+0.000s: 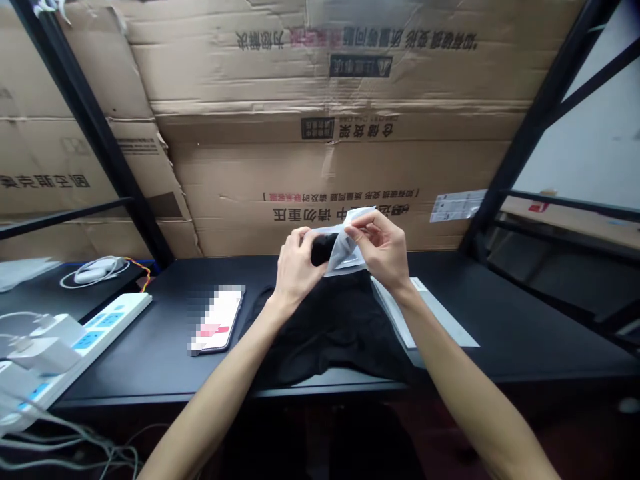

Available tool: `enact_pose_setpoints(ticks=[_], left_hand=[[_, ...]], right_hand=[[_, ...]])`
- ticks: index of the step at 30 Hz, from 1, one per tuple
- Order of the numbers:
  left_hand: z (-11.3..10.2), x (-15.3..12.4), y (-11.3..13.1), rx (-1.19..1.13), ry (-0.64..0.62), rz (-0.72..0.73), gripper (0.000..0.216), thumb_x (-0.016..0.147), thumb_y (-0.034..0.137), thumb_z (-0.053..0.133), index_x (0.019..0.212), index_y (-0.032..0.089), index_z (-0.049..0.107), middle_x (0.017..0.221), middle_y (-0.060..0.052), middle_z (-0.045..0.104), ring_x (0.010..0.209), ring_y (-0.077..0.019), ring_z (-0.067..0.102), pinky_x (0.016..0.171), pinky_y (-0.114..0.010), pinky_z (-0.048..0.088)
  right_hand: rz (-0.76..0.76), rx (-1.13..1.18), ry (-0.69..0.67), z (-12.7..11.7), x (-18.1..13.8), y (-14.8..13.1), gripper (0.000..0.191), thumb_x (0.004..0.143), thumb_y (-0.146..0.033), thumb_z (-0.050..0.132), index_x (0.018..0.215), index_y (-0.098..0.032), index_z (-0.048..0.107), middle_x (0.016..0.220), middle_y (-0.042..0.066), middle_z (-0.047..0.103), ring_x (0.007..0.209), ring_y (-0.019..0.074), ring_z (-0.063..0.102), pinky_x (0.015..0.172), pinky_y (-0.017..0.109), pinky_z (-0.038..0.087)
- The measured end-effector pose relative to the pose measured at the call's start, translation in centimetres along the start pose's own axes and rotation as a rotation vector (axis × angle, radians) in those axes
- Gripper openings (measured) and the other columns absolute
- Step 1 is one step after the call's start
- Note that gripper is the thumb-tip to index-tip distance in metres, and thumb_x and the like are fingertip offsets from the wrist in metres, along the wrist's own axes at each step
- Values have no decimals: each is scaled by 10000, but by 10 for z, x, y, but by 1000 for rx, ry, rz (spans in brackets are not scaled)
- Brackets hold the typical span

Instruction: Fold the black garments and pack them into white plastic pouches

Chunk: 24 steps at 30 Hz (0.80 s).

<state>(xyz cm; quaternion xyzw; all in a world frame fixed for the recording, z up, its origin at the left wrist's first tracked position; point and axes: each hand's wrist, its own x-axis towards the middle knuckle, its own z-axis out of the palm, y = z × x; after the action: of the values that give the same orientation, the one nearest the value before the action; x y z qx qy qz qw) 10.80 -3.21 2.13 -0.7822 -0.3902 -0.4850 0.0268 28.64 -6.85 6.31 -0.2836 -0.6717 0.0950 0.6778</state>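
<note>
That's a thin, glossy translucent plastic bag (345,245) catching the light, and a soft, matt black cloth garment (330,340) lies there too. The black tabletop (505,313) looks smooth and matt, the brown corrugated cardboard sheets (340,173) rough and creased, the long white power strip (100,340) smooth plastic, the black shelf post (90,127) painted metal.
</note>
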Motion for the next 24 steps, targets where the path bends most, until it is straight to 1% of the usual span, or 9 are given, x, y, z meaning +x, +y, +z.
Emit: enact_pose_setpoints(ticks=[3,5,9,12,14,17,20,22,24], left_hand=[[0,-4,0,-20,-124,-7,329,911,371,785,1229,299,739,1251,-49,707,1113,-271,703,936,-377,575],[-3,-5,-1,-88,-172,-10,318,935,351,756,1252,330,741,1231,-23,727,1060,-246,724,904,-347,581],[-13,-1,-6,-270,-227,42,319,955,317,721,1274,307,734,1289,-35,727,1119,-246,718,1003,-361,566],[-19,3,-8,-395,-265,95,307,961,241,674,1261,276,728,1293,-53,725,1189,-247,694,1075,-378,541],[-20,4,-7,-460,-267,132,319,965,212,647,1273,260,710,1316,-68,715,1240,-245,675,1117,-390,520],[-20,2,-3,-519,-241,203,273,971,224,641,1237,238,701,1389,-96,677,1317,-249,638,1168,-415,490],[-19,-3,4,-582,-207,239,209,985,285,648,1176,230,712,1461,-103,652,1379,-265,605,1209,-440,463],[-16,-6,9,-661,-157,165,250,1000,346,643,1204,222,715,1423,-104,687,1356,-275,629,1204,-448,473],[-11,-8,14,-776,-21,13,331,1011,420,638,1263,219,713,1353,-100,730,1333,-281,652,1199,-452,482]], right_hand=[[-11,-37,-55,-5,1,-4,196,955,-448,759,916,-266,698,940,23,689,879,205,680,790,363,592],[-53,-176,-183,-14,6,-7,190,923,-469,792,971,-292,743,984,35,712,941,240,666,876,413,586],[-155,-497,-466,-42,20,-9,338,809,-461,899,1124,-371,816,1049,48,738,1072,314,574,1024,494,505],[-116,-528,-570,-58,26,-9,375,815,-449,886,1178,-378,826,1001,55,721,1015,306,578,994,491,497],[-49,-502,-600,-65,27,-9,344,844,-469,845,1171,-363,837,937,49,690,923,274,601,920,454,516],[39,-450,-587,-74,24,-12,299,898,-492,765,1125,-318,853,870,34,640,813,232,611,792,390,527],[102,-415,-554,-86,18,-13,245,922,-493,740,960,-281,858,868,37,651,767,216,608,709,358,514],[126,-418,-544,-94,13,-14,258,920,-498,745,859,-262,832,872,40,659,756,209,607,674,341,501],[154,-416,-533,-101,5,-14,279,930,-507,732,848,-252,810,902,44,667,760,204,611,654,330,495]])
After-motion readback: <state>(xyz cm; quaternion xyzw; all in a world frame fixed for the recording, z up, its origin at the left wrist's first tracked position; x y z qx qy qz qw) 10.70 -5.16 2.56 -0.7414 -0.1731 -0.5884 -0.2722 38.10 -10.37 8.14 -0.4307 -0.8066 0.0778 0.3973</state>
